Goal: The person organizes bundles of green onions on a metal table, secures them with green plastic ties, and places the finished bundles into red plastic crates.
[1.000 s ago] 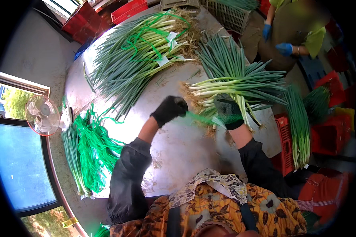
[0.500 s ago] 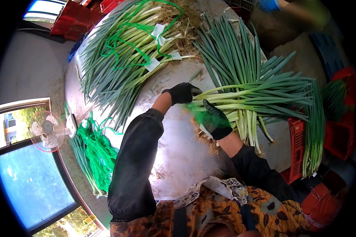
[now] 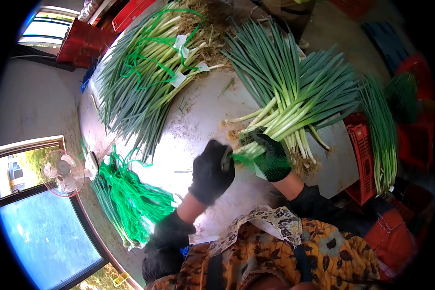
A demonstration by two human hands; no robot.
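I see my right hand (image 3: 270, 157), black-gloved, fingers wrapped around a scallion bunch (image 3: 295, 104) at its white stalks on the round table (image 3: 198, 125). My left hand (image 3: 211, 171) pinches a green tie (image 3: 241, 155) beside it.

Both the left hand (image 3: 211, 170) and the right hand (image 3: 270, 155) wear black gloves, with dark sleeves and an orange flowered apron (image 3: 275, 251).
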